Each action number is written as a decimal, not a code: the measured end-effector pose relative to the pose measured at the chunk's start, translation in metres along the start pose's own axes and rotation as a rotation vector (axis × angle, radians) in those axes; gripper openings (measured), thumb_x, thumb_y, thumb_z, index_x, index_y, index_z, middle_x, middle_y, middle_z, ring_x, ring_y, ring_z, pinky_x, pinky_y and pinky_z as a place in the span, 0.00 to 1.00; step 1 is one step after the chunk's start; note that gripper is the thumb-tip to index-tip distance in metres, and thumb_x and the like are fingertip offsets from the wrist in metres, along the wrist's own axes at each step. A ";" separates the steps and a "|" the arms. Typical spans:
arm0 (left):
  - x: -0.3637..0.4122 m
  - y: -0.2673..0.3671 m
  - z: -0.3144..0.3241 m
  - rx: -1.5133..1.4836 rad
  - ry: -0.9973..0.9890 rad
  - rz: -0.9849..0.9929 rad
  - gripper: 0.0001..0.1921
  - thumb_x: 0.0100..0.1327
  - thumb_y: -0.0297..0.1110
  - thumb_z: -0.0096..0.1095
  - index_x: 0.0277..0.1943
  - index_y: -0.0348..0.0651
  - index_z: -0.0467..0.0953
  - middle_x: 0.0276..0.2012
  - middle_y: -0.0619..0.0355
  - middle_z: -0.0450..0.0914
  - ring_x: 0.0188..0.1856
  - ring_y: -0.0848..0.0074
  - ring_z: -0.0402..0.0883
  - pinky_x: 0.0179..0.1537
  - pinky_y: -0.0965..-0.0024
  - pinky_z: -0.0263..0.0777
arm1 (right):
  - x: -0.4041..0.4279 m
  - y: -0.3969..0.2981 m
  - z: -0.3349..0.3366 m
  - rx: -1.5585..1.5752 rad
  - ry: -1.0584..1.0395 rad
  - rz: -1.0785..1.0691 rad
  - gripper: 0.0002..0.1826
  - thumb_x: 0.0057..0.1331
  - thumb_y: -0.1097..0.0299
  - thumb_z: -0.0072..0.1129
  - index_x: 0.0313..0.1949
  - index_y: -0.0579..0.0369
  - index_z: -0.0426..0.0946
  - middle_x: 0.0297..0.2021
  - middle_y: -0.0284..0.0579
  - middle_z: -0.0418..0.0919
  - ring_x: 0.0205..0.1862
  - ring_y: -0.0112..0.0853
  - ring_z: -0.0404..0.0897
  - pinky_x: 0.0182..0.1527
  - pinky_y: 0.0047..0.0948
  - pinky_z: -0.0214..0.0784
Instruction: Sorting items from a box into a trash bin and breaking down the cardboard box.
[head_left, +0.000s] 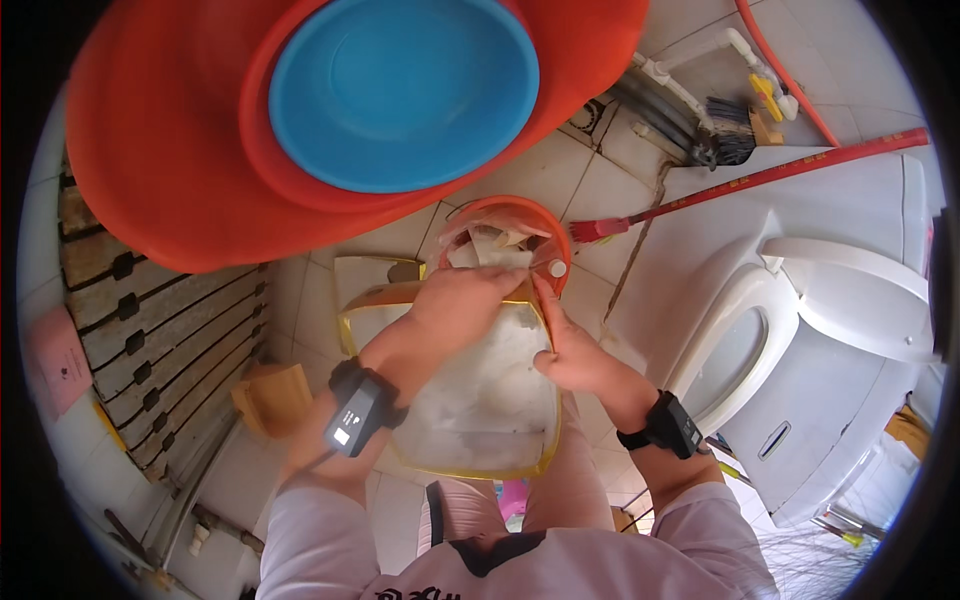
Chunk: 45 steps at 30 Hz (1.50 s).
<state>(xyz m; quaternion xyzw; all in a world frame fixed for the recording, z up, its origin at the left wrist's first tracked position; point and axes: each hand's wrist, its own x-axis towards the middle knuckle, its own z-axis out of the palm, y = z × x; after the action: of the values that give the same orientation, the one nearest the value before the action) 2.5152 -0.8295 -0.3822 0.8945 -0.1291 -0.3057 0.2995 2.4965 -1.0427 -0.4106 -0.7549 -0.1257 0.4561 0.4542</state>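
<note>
A shallow box or box lid (480, 397) with a whitish inside and yellow edging is tilted in front of me. Both my hands are at its far edge, near the right corner. My left hand (457, 307) lies over that edge, with its fingers closed towards the corner. My right hand (571, 349) grips the right side, the thumb on the inside face. Just beyond the corner stands an orange bin (561, 229) with a plastic liner and several pieces of rubbish. Another yellow-edged piece (367, 271) lies on the floor behind the box's left side.
A large red basin (165, 187) holding a blue basin (405, 90) fills the far left. On the right are a toilet (780, 345), a red-handled brush or broom (787, 176) and pipes (682, 82). A slatted rack (172, 337) and a tan container (274, 397) are at left.
</note>
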 end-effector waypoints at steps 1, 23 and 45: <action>0.000 0.000 0.003 0.005 0.001 0.002 0.26 0.52 0.28 0.60 0.57 0.43 0.70 0.51 0.53 0.76 0.49 0.62 0.78 0.49 0.62 0.72 | -0.002 -0.006 0.001 0.014 0.002 -0.008 0.51 0.50 0.69 0.53 0.69 0.58 0.33 0.62 0.72 0.54 0.65 0.57 0.55 0.66 0.41 0.46; -0.028 -0.009 -0.039 0.021 0.248 0.362 0.24 0.41 0.16 0.55 0.44 0.45 0.80 0.29 0.53 0.81 0.28 0.62 0.80 0.31 0.66 0.74 | -0.030 -0.030 -0.058 0.069 -0.116 -0.271 0.37 0.52 0.85 0.48 0.65 0.54 0.57 0.56 0.52 0.69 0.57 0.45 0.69 0.59 0.34 0.60; -0.041 -0.022 -0.039 -0.505 -0.049 -0.053 0.10 0.59 0.29 0.63 0.42 0.36 0.80 0.31 0.53 0.82 0.31 0.73 0.80 0.34 0.73 0.72 | -0.019 0.025 -0.070 0.838 -0.127 0.105 0.16 0.64 0.72 0.54 0.51 0.62 0.72 0.42 0.41 0.79 0.42 0.25 0.77 0.46 0.24 0.70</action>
<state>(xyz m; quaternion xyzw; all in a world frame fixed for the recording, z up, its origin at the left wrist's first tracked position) 2.5088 -0.7778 -0.3520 0.7867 -0.0326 -0.3576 0.5022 2.5361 -1.1081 -0.4074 -0.4807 0.0814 0.5358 0.6893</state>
